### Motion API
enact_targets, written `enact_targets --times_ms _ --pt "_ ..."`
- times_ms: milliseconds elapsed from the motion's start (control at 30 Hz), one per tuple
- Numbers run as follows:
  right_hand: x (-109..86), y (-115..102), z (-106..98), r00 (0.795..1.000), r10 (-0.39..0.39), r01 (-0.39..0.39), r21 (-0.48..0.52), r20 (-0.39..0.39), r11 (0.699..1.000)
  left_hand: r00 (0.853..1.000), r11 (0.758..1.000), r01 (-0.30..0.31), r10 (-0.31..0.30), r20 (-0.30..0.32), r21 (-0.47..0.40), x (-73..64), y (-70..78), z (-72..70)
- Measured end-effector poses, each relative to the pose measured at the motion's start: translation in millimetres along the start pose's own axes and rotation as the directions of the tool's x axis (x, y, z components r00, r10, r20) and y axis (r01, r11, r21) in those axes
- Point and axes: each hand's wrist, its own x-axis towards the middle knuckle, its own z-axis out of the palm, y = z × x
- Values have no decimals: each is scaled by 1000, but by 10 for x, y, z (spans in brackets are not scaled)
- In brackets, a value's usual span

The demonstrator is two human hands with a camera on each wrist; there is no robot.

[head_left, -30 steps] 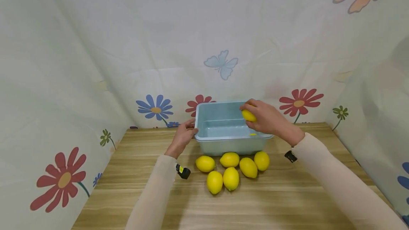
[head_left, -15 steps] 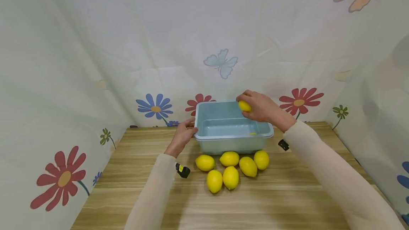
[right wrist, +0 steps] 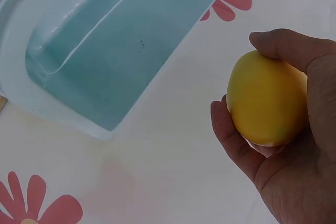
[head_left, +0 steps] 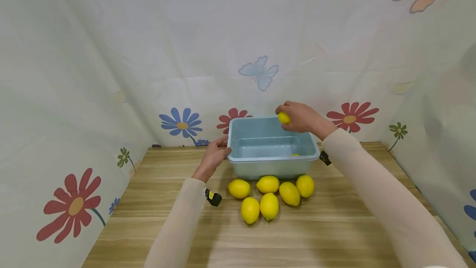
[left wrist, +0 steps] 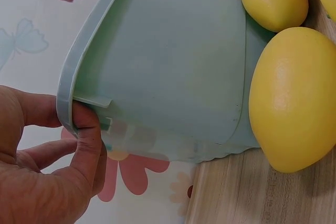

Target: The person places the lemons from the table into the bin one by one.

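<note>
A pale blue plastic tub [head_left: 273, 169] stands on the wooden table, near the wall. At its left end my left hand [head_left: 213, 157] pinches the rim; the left wrist view shows thumb and fingers round the edge [left wrist: 65, 87]. My right hand [head_left: 303, 118] holds a lemon [right wrist: 266, 98] up by the tub's far right side, at about the height of the back rim or above. Thumb and fingers wrap the fruit in the right wrist view. Inside the tub, a yellow sliver [head_left: 295, 155] shows low at the right, mostly hidden by the front wall.
Several lemons [head_left: 269, 206] lie in two loose rows on the table [head_left: 316, 235] just in front of the tub. A flower-printed cloth [head_left: 201, 90] hangs close behind the table and at both sides.
My right hand has risen and drawn back from over the tub's right part toward its far side, with the lemon still in it. The left hand, tub and table lemons stay put.
</note>
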Motion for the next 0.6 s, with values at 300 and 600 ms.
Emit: enact_targets --times_ms 300,600 --pt "175 91 53 994 73 -75 26 82 997 1000 1000 1 -1 -8 10 -11 23 1" --pt "275 200 191 979 126 -140 80 159 987 1000 1000 -12 12 -3 9 -11 19 6"
